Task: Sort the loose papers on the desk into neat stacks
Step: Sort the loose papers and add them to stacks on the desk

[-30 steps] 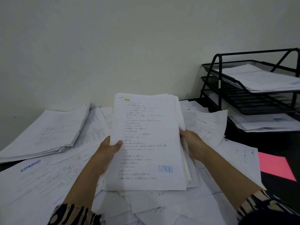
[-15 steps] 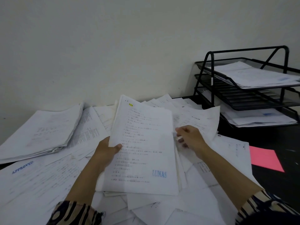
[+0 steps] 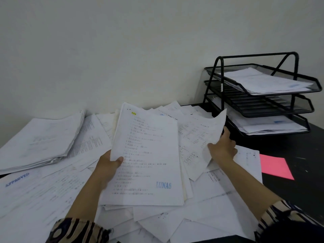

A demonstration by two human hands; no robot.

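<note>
The left hand (image 3: 108,165) is gripping a bundle (image 3: 149,158) of white sheets at its left edge, the thumb curled over the top page, and is holding it tilted up above the mess of loose papers (image 3: 201,213) that is covering most of the dark surface (image 3: 301,172). The top page is carrying lines of small print, a yellow mark near its head and a blue stamp reading LUNAS low on the right.

The right hand (image 3: 222,149) is pinching a single printed sheet (image 3: 198,135) near its right edge, and the sheet is curling upward just beside the bundle, overlapping the pages behind it. Both forearms are coming in from the bottom of the view, each ending in a striped sleeve (image 3: 78,230).

At far left a thick stack (image 3: 40,139) is lying fairly squared, its right edge fanning slightly over other pages. In front of it a sheet stamped APPROVED (image 3: 17,179) in blue is lying flat at the left edge.

At right a black mesh tray rack (image 3: 220,85) with three tiers is standing against the pale wall (image 3: 122,50); the top and bottom tiers are holding papers, while what the middle tier is holding cannot be told. A pink sheet (image 3: 275,166) is lying alone on the bare surface near the rack, just beside the outermost white pages
</note>
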